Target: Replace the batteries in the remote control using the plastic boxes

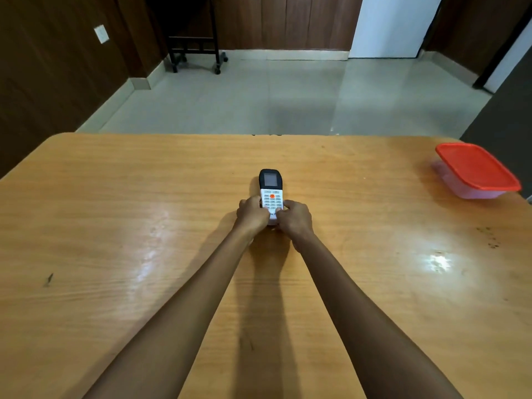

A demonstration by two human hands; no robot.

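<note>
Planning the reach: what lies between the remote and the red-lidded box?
Nothing: the head view shows bare table between remote and red-lidded box.

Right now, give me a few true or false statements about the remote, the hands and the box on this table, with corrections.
1. Both hands grip the remote control at its near end. True: left hand, right hand.
2. The remote lies button side down. False: its buttons and screen face up.
3. The plastic box has a blue lid. False: the lid is red.
4. The box sits at the far right of the wooden table. True.
5. The box is open. False: its lid is on.
</note>
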